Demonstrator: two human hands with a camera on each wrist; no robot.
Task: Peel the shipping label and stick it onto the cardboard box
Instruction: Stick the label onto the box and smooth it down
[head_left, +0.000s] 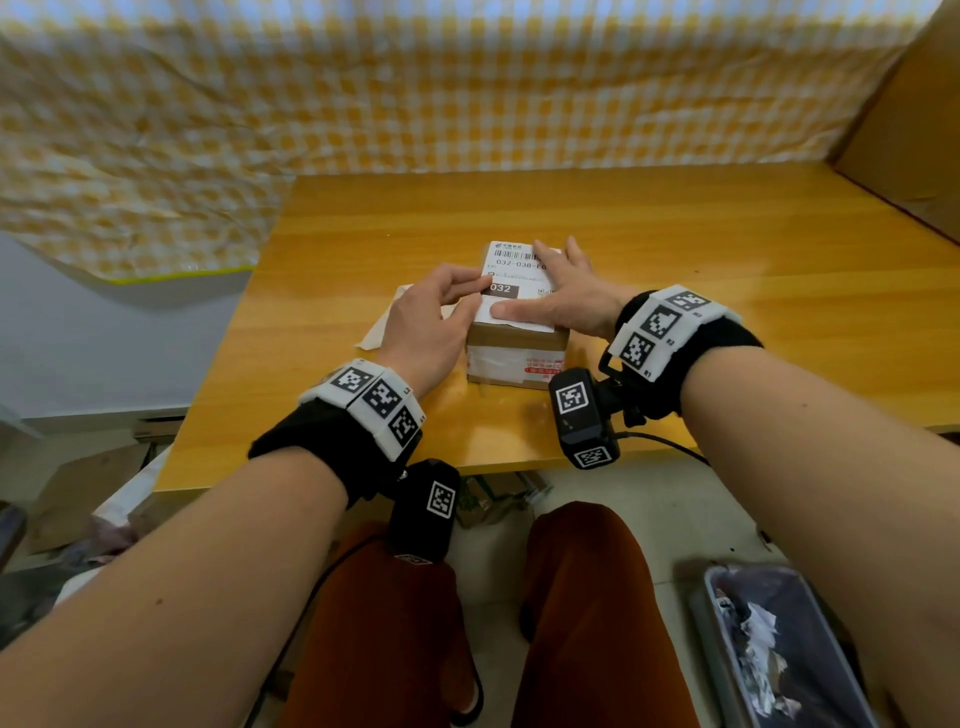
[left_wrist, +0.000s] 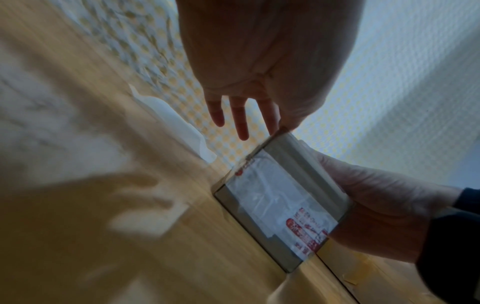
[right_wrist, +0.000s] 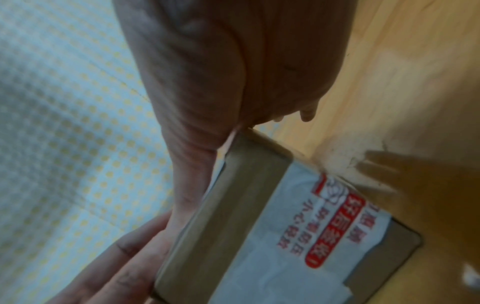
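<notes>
Wooden desk (head_left: 675, 249) carries the cardboard box (head_left: 514, 353); atop it, left hand (head_left: 436, 317) and right hand (head_left: 566, 291), fingers flat, press the shipping label (head_left: 511, 270) for adhesion.

A yellow-checked cloth (head_left: 415, 88) hangs behind the wooden table (head_left: 675, 249) on pale floor (head_left: 675, 514).

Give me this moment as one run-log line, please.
phase: smoothing label | shipping label: on top of cardboard box | left hand: fingers on label's left edge | right hand: flat, pressing label | backing paper: on table, left of box
</notes>
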